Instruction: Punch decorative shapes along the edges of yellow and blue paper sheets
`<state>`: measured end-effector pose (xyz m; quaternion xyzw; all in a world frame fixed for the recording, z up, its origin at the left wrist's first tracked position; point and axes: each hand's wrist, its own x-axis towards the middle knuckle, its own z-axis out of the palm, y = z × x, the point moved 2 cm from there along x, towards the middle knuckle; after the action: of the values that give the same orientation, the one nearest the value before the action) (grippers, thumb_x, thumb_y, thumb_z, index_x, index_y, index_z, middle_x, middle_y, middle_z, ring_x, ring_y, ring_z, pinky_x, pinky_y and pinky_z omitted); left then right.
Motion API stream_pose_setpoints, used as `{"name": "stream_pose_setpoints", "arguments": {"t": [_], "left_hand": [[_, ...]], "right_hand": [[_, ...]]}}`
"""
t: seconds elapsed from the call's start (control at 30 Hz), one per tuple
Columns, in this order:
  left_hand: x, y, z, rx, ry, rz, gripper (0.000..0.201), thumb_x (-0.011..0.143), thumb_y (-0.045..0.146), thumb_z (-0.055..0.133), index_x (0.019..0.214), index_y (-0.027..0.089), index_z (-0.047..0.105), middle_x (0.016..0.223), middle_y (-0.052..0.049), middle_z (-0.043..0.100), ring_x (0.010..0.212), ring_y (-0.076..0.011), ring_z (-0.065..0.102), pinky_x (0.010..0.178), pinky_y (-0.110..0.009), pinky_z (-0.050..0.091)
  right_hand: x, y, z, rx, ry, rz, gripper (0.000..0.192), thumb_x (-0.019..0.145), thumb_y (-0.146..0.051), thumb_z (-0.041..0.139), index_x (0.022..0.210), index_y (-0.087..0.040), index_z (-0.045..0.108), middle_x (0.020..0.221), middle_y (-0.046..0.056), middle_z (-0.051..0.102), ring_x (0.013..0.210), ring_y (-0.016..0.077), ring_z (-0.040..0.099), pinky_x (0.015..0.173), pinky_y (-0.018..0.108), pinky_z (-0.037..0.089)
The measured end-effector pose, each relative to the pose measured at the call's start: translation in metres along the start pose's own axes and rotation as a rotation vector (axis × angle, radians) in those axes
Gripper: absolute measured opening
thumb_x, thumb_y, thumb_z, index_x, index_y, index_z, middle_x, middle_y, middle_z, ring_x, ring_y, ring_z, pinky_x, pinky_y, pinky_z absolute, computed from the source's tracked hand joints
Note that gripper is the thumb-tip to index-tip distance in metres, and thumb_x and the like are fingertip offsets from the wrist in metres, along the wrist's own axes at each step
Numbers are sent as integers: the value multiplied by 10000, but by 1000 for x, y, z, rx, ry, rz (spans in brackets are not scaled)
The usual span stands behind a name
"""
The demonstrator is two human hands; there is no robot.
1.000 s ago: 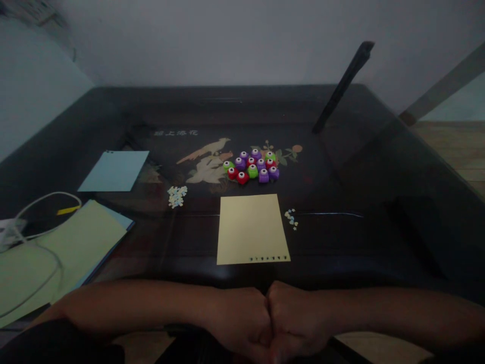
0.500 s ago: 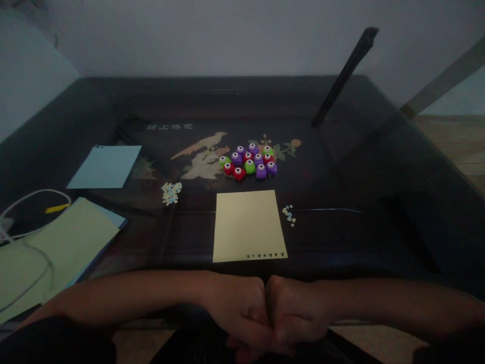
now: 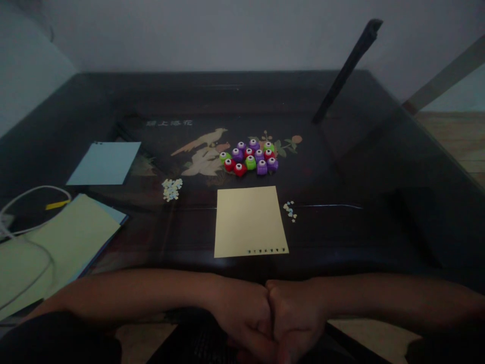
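At the near table edge, my left hand is curled into a fist, its knuckles pressed against my right hand, which is also closed. Nothing shows between the fingers. Just beyond them lies a pale yellow sheet with a row of small punched holes along its near right edge. Several paper punches, red, purple and green with white tops, stand grouped behind the sheet. A few tiny paper cutouts lie to its right, and a larger pile of cutouts sits to its left.
A blue sheet lies at the left, behind a stack of yellow and blue paper crossed by a white cable. The dark table bears a bird-and-flower picture. A black post rises at the back right.
My fists stay pressed together, with a slight shift in the fingers. The table and everything on it appear slightly higher in view. Nothing on the table has been moved.
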<state>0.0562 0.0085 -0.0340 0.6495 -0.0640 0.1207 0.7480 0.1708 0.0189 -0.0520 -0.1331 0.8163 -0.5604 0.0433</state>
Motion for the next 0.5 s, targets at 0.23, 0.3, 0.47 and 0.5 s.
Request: {"name": "stream_pose_setpoints", "arguments": {"t": [0.23, 0.3, 0.47, 0.5], "left_hand": [[0, -1, -1, 13, -23, -37, 431, 908, 208, 487, 479, 184, 527, 365, 31, 528, 312, -65, 500, 335, -124, 370], [-1, 0, -2, 101, 10, 5, 453, 909, 220, 483, 459, 185, 522, 358, 23, 526, 321, -68, 493, 348, -140, 365], [-2, 5, -8, 122, -4, -120, 453, 916, 247, 477, 468, 189, 520, 359, 36, 515, 320, -66, 489, 349, -152, 362], [-2, 5, -9, 93, -18, -158, 447, 917, 247, 478, 476, 191, 523, 357, 43, 510, 314, -63, 486, 342, -148, 361]], "right_hand": [[-2, 2, -3, 42, 46, -38, 557, 923, -597, 392, 625, -185, 618, 626, -5, 651, 622, 91, 606, 615, 196, 467], [-3, 3, -4, 43, 44, -45, 550, 927, -589, 394, 633, -187, 627, 631, -7, 655, 615, 90, 599, 615, 200, 464], [-4, 2, -11, 40, 17, -15, 523, 924, -554, 440, 602, -178, 609, 604, -14, 629, 626, 80, 595, 613, 184, 457], [-4, 1, -12, 37, 20, -9, 519, 928, -545, 442, 605, -175, 611, 606, -14, 628, 630, 78, 595, 615, 182, 457]]}}
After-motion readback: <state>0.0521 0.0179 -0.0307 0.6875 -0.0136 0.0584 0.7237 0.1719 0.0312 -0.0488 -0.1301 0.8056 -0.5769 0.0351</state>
